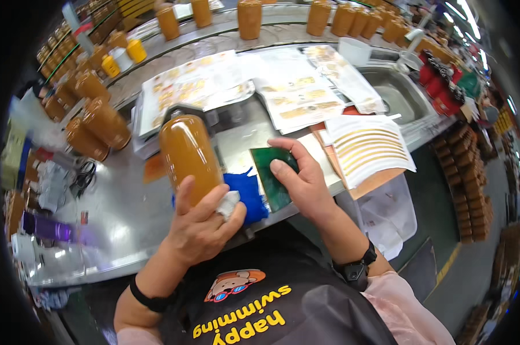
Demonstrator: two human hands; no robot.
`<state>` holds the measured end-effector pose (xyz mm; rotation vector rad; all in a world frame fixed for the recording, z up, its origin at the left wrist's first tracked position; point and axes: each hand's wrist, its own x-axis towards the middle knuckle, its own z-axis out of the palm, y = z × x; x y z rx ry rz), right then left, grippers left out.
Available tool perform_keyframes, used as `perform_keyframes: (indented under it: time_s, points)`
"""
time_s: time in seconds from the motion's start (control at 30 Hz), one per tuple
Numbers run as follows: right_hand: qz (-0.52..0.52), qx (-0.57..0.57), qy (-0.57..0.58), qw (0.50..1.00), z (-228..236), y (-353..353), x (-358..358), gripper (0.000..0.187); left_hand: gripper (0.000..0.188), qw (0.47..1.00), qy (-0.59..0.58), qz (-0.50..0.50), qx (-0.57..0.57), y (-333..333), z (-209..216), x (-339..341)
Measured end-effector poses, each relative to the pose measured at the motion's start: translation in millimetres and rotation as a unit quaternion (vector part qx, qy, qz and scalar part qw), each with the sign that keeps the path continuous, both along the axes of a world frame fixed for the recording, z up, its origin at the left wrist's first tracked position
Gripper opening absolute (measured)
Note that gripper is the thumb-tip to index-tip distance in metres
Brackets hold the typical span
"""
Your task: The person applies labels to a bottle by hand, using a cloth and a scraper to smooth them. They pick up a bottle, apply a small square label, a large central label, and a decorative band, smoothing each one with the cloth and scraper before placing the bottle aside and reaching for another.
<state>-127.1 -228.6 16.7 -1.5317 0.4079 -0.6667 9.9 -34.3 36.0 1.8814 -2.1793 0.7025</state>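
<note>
A glossy amber-brown bottle-shaped vessel (186, 146) lies tilted on a dark rest, its rounded end away from me. My left hand (205, 230) is at its near end, with fingertips against or just over it; which of the two I cannot tell. Tucked between those fingers is a crumpled white wad (229, 203), like tissue or cloth. My right hand (302, 179) pinches a flat dark-green rectangular sheet (268, 172), thumb on top. Under and beside the vessel lies a blue cloth (245, 192), between my two hands.
Printed decal sheets (297, 92) cover the bench's far side. A white sheet with curved gold strips (369, 146) lies at the right, near a sink (401, 95). More brown vessels (105, 122) stand left and along the back ledge. A clear plastic bin (389, 215) sits below the right edge.
</note>
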Motion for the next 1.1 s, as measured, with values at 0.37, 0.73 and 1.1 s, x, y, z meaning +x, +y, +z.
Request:
perform_keyframes:
  time_s: [0.37,0.73,1.1]
  points:
    - [-0.228,-0.511,0.46,0.69,-5,-334,-71,0.021,0.089,0.923,0.327,0.158,-0.128,18,-37,15]
    - [-0.198,-0.204,0.501,0.817,-35,-402,-92,0.034,0.098,0.866,0.462,0.127,-0.139,27,-58,12]
    - [-0.114,-0.414,0.331,0.84,27,-341,38,0.028,0.097,0.868,0.457,0.127,-0.147,23,-51,13]
